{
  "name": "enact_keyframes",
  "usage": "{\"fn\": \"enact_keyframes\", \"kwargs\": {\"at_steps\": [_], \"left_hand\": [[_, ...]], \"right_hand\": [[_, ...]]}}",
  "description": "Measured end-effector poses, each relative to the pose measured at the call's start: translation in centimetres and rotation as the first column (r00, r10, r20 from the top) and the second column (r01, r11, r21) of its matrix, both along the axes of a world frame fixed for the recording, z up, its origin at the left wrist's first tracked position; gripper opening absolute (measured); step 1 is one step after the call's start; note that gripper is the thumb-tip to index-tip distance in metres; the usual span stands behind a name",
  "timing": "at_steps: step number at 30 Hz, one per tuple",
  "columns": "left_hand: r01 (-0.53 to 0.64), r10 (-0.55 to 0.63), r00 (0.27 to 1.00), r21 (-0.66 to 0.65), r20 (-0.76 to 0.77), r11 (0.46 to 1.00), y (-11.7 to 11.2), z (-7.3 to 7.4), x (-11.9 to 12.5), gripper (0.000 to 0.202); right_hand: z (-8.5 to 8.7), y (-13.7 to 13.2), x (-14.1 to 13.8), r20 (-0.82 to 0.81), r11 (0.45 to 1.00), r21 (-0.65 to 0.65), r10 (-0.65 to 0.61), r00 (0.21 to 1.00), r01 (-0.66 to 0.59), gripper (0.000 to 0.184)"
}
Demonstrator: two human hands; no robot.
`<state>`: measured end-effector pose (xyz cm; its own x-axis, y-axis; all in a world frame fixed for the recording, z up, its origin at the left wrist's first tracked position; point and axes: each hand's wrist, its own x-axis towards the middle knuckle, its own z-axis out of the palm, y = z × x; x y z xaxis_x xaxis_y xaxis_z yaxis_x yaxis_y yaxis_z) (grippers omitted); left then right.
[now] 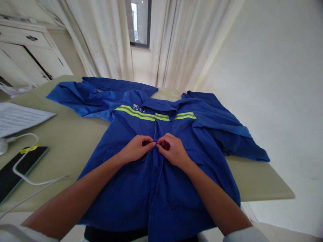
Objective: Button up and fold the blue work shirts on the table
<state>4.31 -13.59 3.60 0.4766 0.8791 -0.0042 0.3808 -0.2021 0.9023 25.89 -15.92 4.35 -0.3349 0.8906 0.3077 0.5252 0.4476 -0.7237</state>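
jacket (161, 168) lay flat, front up on table (75, 141) so placket was reachable | left hand (137, 148) and right hand (171, 151) pinched placket edges together at centre

White curtains (176, 43) — dark window (138, 22), pale wall (277, 67), cream cabinet (27, 50)
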Motion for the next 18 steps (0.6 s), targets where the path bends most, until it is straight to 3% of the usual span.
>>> {"fn": "enact_keyframes", "kwargs": {"at_steps": [4,11,18], "left_hand": [[0.019,-0.018,1.000,0.017,-0.020,1.000,0.12,0.01,0.03,0.044],[0.020,0.017,0.988,-0.239,0.152,0.971,0.10,0.40,-0.23,0.047],[0.022,0.042,0.978,-0.304,0.203,0.952,0.29,0.63,-0.41,0.049]], "right_hand": [[0.01,-0.16,-0.11,0.012,1.000,0.029,-0.004,1.000,0.004,0.003],[-0.32,-0.10,-0.11,0.079,0.995,0.088,0.049,0.996,-0.056,0.007],[-0.32,-0.15,-0.14,0.091,0.993,0.109,0.034,0.995,-0.044,0.010]]}}
